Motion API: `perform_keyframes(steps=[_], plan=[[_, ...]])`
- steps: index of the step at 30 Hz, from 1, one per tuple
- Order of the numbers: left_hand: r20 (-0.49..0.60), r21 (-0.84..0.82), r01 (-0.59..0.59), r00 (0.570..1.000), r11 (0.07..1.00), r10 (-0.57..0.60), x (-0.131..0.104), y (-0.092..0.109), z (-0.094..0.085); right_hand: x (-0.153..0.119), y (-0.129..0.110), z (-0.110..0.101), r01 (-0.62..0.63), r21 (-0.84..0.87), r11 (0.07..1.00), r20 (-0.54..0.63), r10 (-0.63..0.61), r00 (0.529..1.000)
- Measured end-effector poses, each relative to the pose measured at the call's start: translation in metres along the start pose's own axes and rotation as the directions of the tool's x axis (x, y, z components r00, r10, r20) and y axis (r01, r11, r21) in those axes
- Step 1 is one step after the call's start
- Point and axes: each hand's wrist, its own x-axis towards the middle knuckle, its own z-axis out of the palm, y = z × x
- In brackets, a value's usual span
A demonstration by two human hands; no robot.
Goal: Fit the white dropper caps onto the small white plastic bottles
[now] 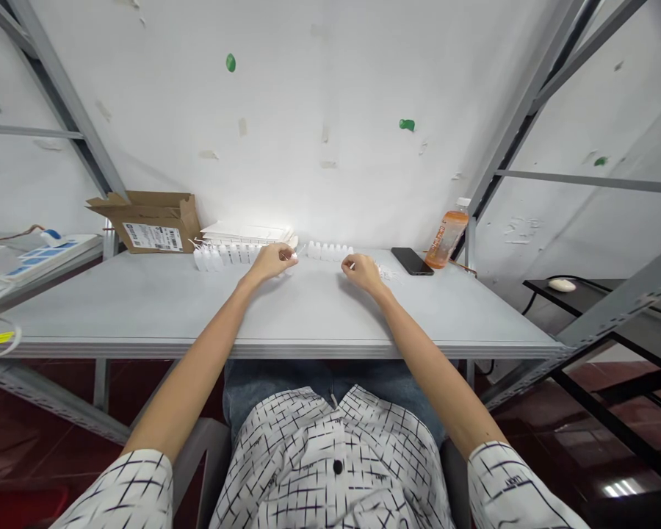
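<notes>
My left hand (271, 263) is closed in a pinch on a small white plastic bottle (293, 257), mostly covered by the fingers; a thin tip seems to stick out to the right. Just left of that hand, small white bottles (220, 256) stand in a row, some with thin tips. A second row of small white bottles (329, 251) stands at the back, between my hands. My right hand (363, 272) has its fingertips pressed together above the table; whatever they may hold is too small to make out. Beside it lie scattered tiny white pieces (386, 272).
A black phone (412, 261) and an orange drink bottle (448, 234) are at the back right. An open cardboard box (154, 224) and stacked white sheets (245, 232) sit at the back left. Metal posts frame the grey table (319, 312); a power strip (49, 257) lies far left.
</notes>
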Motion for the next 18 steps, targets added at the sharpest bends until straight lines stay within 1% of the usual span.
perform_keyframes(steps=[3,6,8,11,13,15,18], plan=[[-0.047,0.151,0.062,0.997,0.987,-0.056,-0.005,-0.002,-0.009,0.000,0.000,-0.001,0.005,0.000,1.000,0.022,-0.005,1.000],[-0.124,0.358,0.185,0.981,0.915,-0.149,-0.015,-0.009,-0.023,-0.001,-0.002,-0.003,0.003,0.002,1.000,0.032,-0.003,0.999],[-0.159,0.437,0.245,0.968,0.865,-0.194,-0.024,-0.018,-0.035,-0.001,-0.002,-0.003,0.005,-0.002,1.000,0.036,-0.005,0.999],[-0.229,0.450,0.347,0.936,0.823,-0.269,-0.036,-0.035,-0.053,-0.001,-0.002,-0.002,0.013,-0.019,1.000,0.040,-0.012,0.999],[-0.268,0.437,0.379,0.920,0.816,-0.285,-0.041,-0.047,-0.063,-0.001,-0.002,-0.002,0.014,-0.021,1.000,0.042,-0.013,0.999],[-0.300,0.422,0.410,0.905,0.809,-0.302,-0.044,-0.056,-0.070,-0.001,-0.002,-0.001,0.012,-0.015,1.000,0.047,-0.011,0.999],[-0.298,0.401,0.424,0.899,0.812,-0.322,-0.044,-0.065,-0.072,-0.001,-0.002,-0.001,0.014,-0.004,1.000,0.052,-0.014,0.999]])
